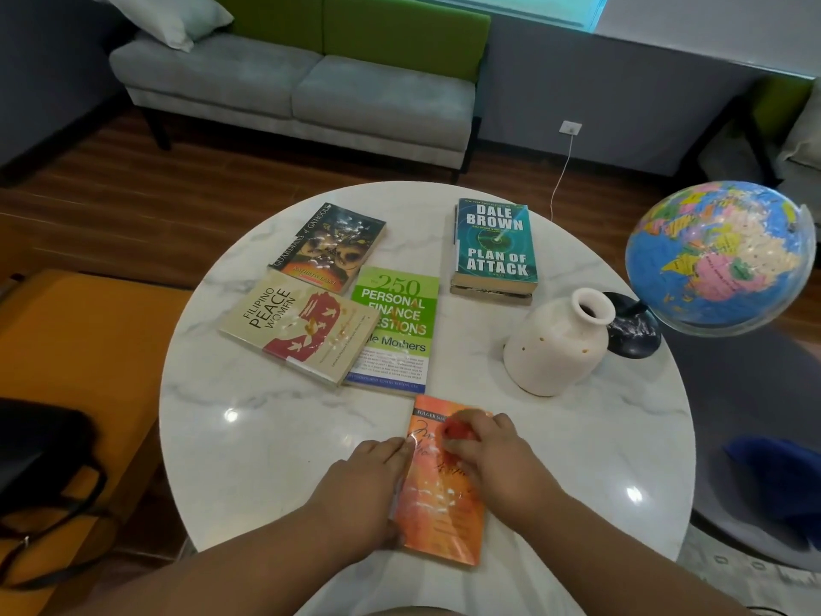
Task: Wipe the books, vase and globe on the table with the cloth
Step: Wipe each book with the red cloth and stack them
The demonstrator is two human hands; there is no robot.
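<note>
the orange paperback [444, 504] lies flat at the near edge of the round table [266, 437], directly in front of the person. the right hand [486, 453] rests on the upper part of its cover, fingers curled round a bunched red cloth [455, 431], of which only a little shows between them. the left hand [368, 477] lies along the book's left edge, fingers fairly straight and close together, pressing rather than gripping.

to do this step well, i judge the left hand should pin that edge while the cloth goes in long, light strokes away from it, so the thin cover neither slides nor creases. the cloth would cover more if spread flatter. the cover is glossy and catches glare, so smears would show.

farther out, a beige paperback [297, 324] overlaps a green one [393, 331], with a dark paperback [331, 246] behind, all flat and shiny. a thick teal book [493, 246] tops a short stack. the white vase [557, 344] looks matt ceramic, squat with a narrow neck and small holes. just beside it stands the smooth, glossy globe [719, 255] on a dark base. the tabletop is polished, white with grey veins.
</note>
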